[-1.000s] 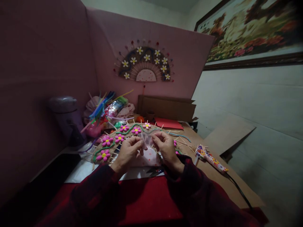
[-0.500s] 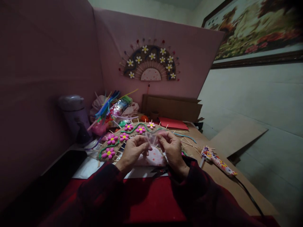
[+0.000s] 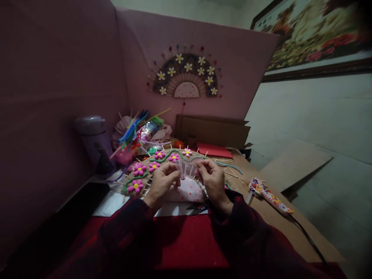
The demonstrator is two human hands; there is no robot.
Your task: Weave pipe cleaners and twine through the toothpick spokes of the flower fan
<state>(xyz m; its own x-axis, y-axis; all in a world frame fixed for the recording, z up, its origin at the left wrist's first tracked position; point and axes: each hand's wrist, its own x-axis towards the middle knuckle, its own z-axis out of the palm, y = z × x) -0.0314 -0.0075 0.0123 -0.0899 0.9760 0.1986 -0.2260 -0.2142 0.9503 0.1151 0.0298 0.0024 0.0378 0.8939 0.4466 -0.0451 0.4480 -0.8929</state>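
Observation:
A small piece of sheer, pleated pale fabric (image 3: 187,169) is stretched between my two hands. My left hand (image 3: 164,183) pinches its left edge, and my right hand (image 3: 212,181) pinches the right edge. Behind and below lies a fan-shaped craft (image 3: 167,154) of twine and sticks, with pink flowers and a green wavy strip. Its dotted white half-round centre (image 3: 190,190) shows just beneath the fabric. Dark scissors (image 3: 198,209) lie near my right wrist, partly covered.
A patterned glue gun (image 3: 271,197) with a cord rests at right. Behind are red paper (image 3: 215,150), cardboard (image 3: 213,131) and pipe cleaners (image 3: 133,128). A lilac flask (image 3: 95,143) and a black phone-like slab (image 3: 84,197) are left. A finished fan (image 3: 187,73) hangs on the pink panel.
The view has shifted slightly. My hands still hold the pleated fabric, which looks a little more spread between them; the fingers of my left hand are drawn in more.

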